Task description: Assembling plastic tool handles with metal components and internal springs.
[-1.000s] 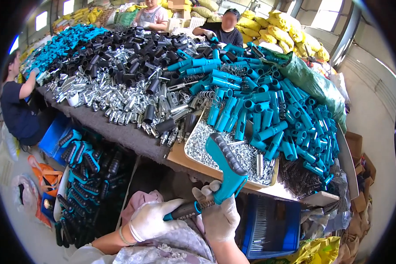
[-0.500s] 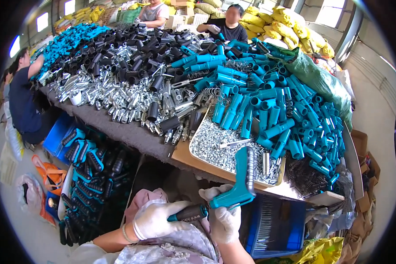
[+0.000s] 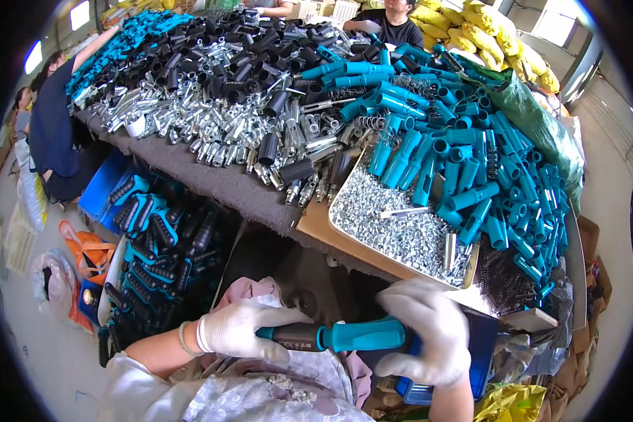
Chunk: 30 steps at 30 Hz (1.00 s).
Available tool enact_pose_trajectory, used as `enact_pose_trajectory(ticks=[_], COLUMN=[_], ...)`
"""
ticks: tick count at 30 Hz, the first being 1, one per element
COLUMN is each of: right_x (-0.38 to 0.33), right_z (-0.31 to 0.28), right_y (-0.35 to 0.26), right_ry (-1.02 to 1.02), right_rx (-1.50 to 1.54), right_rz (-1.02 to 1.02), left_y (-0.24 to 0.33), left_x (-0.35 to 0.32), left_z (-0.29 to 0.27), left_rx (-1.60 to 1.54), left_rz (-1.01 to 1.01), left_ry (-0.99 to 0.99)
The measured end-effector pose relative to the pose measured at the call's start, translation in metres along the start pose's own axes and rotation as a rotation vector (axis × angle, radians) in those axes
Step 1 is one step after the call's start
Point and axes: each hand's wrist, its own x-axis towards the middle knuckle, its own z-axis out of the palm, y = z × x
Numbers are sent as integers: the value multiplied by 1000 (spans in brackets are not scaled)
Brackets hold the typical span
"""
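My gloved left hand [image 3: 238,330] is closed round the left end of a teal-and-black handled tool [image 3: 362,335], held roughly level above my lap. A black sleeve with pale marking forms its middle, and a teal body its right part. At that right end my gloved right hand [image 3: 432,334] is open, its fingers apart from the thumb and curved, slightly smeared by motion. No contact between it and the tool can be made out. Ahead lies a shallow tray [image 3: 335,212] of small silvery metal parts, with a metal tube [image 3: 449,251] standing in it.
Teal tubes [image 3: 475,197] are heaped at the right, black sleeves [image 3: 243,70] and metal fittings [image 3: 211,133] further left on the grey-covered table [image 3: 190,186]. Below left, a blue crate [image 3: 105,186] adjoins piled teal-and-black grips [image 3: 144,267]. Another blue bin [image 3: 482,352] sits beside my right hand. Other people work around the table.
My right hand has let go of the tool and moved right, its fingers opening. The tool's teal part, upright at its end before, now lies in line with the sleeve. My view has shifted.
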Motion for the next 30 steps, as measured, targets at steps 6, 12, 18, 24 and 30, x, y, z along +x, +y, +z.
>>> enact_pose_trajectory(ticks=[6, 12, 18, 24, 30], right_x=[-12, -24, -24, -38, -44], right_z=[47, 74, 72, 89, 103], right_y=[3, 2, 7, 14, 12], right_ry=[-309, -74, -199, -153, -60], right_rx=[340, -495, -408, -113, 1380], right_rz=[230, -498, -708, -223, 895], left_y=[5, -2, -26, -10, -6], left_x=[-3, -3, 3, 6, 3], left_z=[-21, -31, -22, -24, -23], left_rx=[158, -200, -334, -2, 925], left_rz=[-136, -176, -236, -116, 203], left_ry=[-132, -388, -638, -454, -69])
